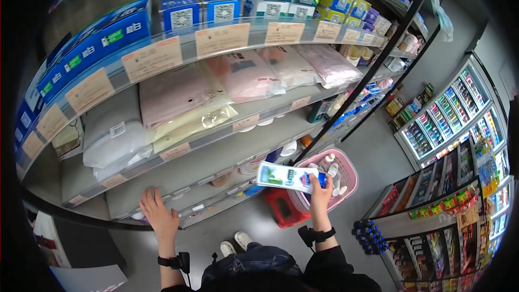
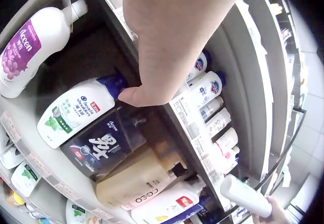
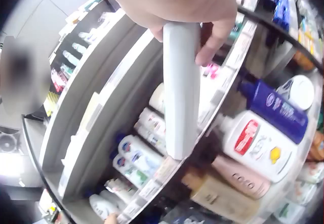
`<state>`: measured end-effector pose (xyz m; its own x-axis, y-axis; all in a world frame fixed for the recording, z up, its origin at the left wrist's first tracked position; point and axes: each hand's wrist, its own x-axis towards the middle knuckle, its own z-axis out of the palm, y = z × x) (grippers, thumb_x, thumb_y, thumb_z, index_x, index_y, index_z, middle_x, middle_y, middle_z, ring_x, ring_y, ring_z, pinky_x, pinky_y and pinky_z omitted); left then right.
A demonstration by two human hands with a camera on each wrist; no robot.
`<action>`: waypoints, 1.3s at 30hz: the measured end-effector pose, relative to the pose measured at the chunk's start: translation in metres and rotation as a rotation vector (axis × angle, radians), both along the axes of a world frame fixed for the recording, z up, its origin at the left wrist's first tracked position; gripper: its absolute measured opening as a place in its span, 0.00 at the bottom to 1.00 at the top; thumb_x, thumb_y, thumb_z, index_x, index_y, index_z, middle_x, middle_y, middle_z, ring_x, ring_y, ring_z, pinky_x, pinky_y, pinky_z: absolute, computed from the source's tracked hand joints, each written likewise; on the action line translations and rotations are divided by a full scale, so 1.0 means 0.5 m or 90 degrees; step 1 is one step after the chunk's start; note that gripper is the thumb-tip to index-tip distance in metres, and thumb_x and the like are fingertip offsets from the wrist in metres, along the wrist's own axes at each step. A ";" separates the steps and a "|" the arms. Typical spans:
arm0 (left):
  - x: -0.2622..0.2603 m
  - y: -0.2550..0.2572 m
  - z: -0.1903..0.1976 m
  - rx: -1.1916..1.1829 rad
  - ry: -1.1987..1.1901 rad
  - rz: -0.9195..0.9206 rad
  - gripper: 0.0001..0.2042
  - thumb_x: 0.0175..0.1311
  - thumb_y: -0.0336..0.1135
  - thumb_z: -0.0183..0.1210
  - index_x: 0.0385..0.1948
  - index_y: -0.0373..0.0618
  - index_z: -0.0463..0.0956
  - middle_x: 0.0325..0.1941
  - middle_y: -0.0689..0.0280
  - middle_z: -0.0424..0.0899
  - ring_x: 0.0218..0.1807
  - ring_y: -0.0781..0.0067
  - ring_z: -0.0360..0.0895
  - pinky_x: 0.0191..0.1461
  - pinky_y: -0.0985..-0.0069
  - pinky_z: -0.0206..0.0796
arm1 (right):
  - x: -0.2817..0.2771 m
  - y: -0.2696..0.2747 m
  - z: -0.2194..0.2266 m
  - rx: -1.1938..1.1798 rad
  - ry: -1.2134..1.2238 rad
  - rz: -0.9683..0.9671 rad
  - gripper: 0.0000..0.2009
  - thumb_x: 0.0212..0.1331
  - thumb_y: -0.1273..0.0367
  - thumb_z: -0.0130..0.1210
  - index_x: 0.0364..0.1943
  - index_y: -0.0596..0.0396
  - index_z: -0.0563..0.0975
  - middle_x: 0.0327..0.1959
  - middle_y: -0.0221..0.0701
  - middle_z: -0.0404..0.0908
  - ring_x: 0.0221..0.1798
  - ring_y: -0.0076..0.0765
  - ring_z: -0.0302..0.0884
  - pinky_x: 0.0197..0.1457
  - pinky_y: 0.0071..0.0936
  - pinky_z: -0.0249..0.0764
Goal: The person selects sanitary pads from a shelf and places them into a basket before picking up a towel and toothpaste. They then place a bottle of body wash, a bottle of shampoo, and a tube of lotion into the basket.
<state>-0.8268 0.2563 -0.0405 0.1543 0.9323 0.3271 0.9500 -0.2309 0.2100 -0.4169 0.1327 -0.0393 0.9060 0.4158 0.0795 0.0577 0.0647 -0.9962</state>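
My right hand (image 1: 321, 199) grips a white bottle (image 1: 282, 176) with a blue cap at the cap end, holding it lengthwise above the pink basket (image 1: 352, 168). In the right wrist view the bottle's plain pale side (image 3: 180, 95) shows below the fingers. My left hand (image 1: 158, 213) is at the shelf edge on the left, fingers extended and holding nothing. From the left wrist, its thumb overlaps the blue cap of a white shampoo bottle (image 2: 76, 113) on a lower shelf. A dark box (image 2: 104, 143) is beside that bottle.
Several white bottles lie in the pink basket. A red basket (image 1: 280, 208) stands against it on the floor. Bagged pink clothing (image 1: 178, 94) and blue boxes (image 1: 92, 48) fill the upper shelves. A black rack post (image 1: 359, 75) rises at the right. Snack shelves (image 1: 432, 205) stand farther right.
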 end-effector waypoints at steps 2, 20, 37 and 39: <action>0.002 -0.001 0.000 0.006 0.004 -0.005 0.40 0.39 0.30 0.63 0.62 0.42 0.58 0.68 0.52 0.58 0.74 0.48 0.48 0.77 0.50 0.34 | 0.040 -0.047 -0.037 -0.087 -0.090 -0.077 0.15 0.51 0.69 0.68 0.37 0.57 0.73 0.32 0.26 0.75 0.35 0.20 0.71 0.41 0.20 0.70; 0.000 0.002 -0.017 0.031 0.032 0.004 0.39 0.40 0.30 0.62 0.61 0.39 0.58 0.67 0.50 0.59 0.74 0.47 0.49 0.77 0.49 0.34 | 0.290 -0.205 -0.270 -0.138 0.105 -0.696 0.25 0.50 0.65 0.68 0.46 0.62 0.68 0.42 0.42 0.76 0.43 0.38 0.78 0.40 0.32 0.80; 0.007 0.002 -0.010 0.020 0.025 0.012 0.39 0.40 0.30 0.61 0.62 0.40 0.59 0.68 0.51 0.59 0.74 0.46 0.48 0.77 0.49 0.35 | 0.396 -0.207 -0.436 -0.365 -0.017 -0.300 0.15 0.52 0.62 0.59 0.32 0.62 0.82 0.32 0.38 0.84 0.37 0.37 0.81 0.45 0.34 0.74; 0.008 0.001 -0.011 0.022 0.032 0.014 0.39 0.40 0.30 0.61 0.63 0.40 0.59 0.68 0.51 0.59 0.74 0.46 0.48 0.77 0.49 0.35 | 0.393 -0.218 -0.459 -0.389 -0.049 -0.284 0.15 0.52 0.63 0.59 0.37 0.62 0.80 0.32 0.38 0.84 0.36 0.38 0.81 0.44 0.34 0.75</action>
<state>-0.8230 0.2571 -0.0458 0.1501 0.9241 0.3514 0.9642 -0.2155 0.1549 -0.2206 0.0240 -0.2688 0.9998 0.0010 0.0222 0.0192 -0.5428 -0.8396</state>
